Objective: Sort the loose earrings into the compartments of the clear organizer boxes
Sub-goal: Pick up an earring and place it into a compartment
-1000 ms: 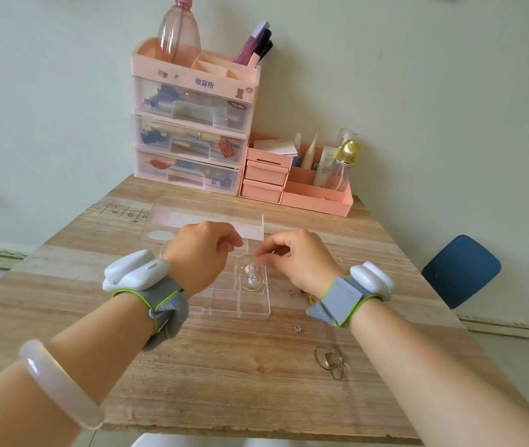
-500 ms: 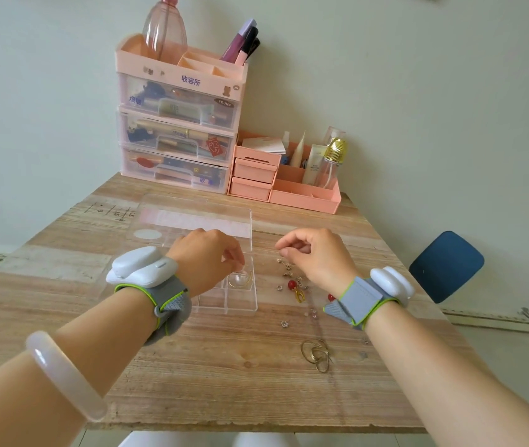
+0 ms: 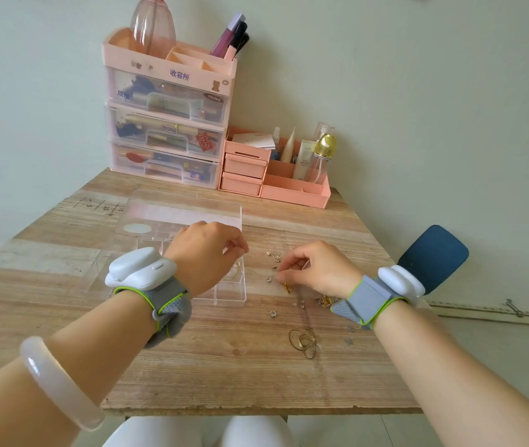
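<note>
My left hand (image 3: 206, 253) sits over the clear organizer box (image 3: 224, 293), fingers curled; can't tell if they hold anything. A gold hoop (image 3: 235, 274) lies in a right-side compartment, just under that hand. Box lid (image 3: 185, 214) is open, lying flat behind

Right hand (image 3: 318, 269) is down on the tabletop (image 3: 224, 366) right of the box, thumb and forefinger pinched on a small gold earring (image 3: 288, 288) among the loose ones. Small silver studs (image 3: 272, 258) scattered around it, one stud (image 3: 272, 314) nearer me, a tangle of gold hoops (image 3: 303, 341) close to the front edge, more small pieces (image 3: 322, 300) beside my right wrist

Grey straps with white pods on both wrists, pale bangle (image 3: 59, 391) on my left forearm

Back against the wall: pink three-drawer unit (image 3: 166, 124) labelled "收容所", with a "YOUNG" sticker on the top drawer; other drawer stickers too small to read. Pink bottle (image 3: 152, 24) and lip products (image 3: 229, 38) stand in its top tray. Smaller pink desk organizer (image 3: 276, 180) to its right with tubes and a gold-capped bottle (image 3: 322, 156). Blue chair (image 3: 434, 256) beyond the tabletop's right edge
</note>
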